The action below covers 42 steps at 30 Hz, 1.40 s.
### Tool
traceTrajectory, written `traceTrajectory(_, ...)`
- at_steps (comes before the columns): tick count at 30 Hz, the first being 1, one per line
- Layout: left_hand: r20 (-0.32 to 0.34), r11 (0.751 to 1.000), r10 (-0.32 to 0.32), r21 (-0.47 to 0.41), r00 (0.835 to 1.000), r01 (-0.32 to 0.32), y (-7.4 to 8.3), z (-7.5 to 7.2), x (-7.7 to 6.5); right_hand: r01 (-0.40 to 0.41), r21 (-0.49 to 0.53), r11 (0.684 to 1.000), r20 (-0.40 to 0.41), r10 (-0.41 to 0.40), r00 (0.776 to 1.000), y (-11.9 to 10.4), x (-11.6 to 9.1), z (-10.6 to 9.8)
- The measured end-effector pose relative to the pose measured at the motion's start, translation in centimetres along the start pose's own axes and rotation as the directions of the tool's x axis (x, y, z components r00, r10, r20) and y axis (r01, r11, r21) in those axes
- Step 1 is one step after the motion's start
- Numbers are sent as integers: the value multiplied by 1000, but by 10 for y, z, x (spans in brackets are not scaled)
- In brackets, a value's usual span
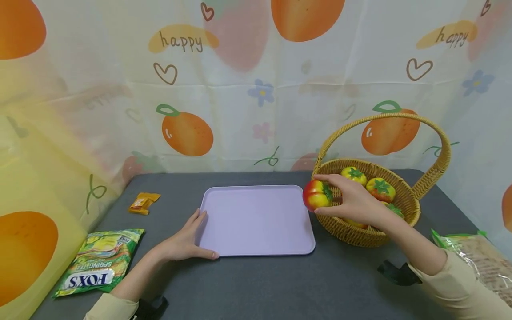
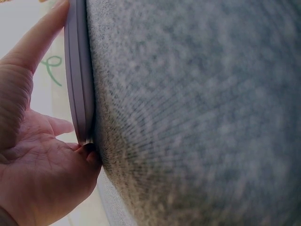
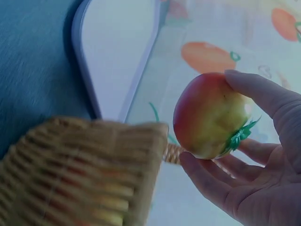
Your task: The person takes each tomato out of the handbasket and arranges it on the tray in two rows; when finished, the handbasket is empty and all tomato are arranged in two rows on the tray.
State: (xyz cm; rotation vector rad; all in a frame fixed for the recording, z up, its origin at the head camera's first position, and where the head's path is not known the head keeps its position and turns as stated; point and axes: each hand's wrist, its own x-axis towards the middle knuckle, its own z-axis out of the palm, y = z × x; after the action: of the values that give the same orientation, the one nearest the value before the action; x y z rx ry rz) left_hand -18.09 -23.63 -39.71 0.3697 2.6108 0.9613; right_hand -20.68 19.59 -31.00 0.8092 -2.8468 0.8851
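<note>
A lilac rectangular tray (image 1: 256,221) lies flat on the dark grey table. My left hand (image 1: 188,240) rests against its left end, fingers along the side and thumb at the front corner, touching the rim (image 2: 77,70). Between thumb and fingertips, my right hand (image 1: 352,200) holds a red-and-yellow tomato (image 1: 317,195) with a green leafy top. It is raised in front of the wicker basket's left rim, near the tray's right edge. In the right wrist view, the tomato (image 3: 211,115) is beside the basket wall (image 3: 84,169). Several similar tomatoes (image 1: 380,190) sit inside the basket (image 1: 356,238).
The basket's tall arched handle (image 1: 438,133) rises at the right. On the left lie a small orange packet (image 1: 144,203) and a green Fox's Spring Tea bag (image 1: 100,260). A clear-and-green bag (image 1: 480,258) is at the right edge. A fruit-printed curtain (image 1: 256,89) hangs behind the table.
</note>
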Motion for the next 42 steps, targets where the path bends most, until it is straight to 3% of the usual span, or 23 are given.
traceTrajectory(11,2,1000,-10,3,1000,10,1,1,2,32,75,997,30,-34,999,-19,24,28)
traceTrajectory(26,4,1000,6,-12,1000,-6,-2,0,1,70,233,970,59,-86,995,-25,62,71)
traceTrajectory(34,8,1000,-6,-11,1000,7,-3,0,1,60,256,965,82,-84,993,-38,83,92)
traceTrajectory(42,6,999,-30,-18,1000,30,-2,0,0,77,206,976,96,-98,991,-50,102,111)
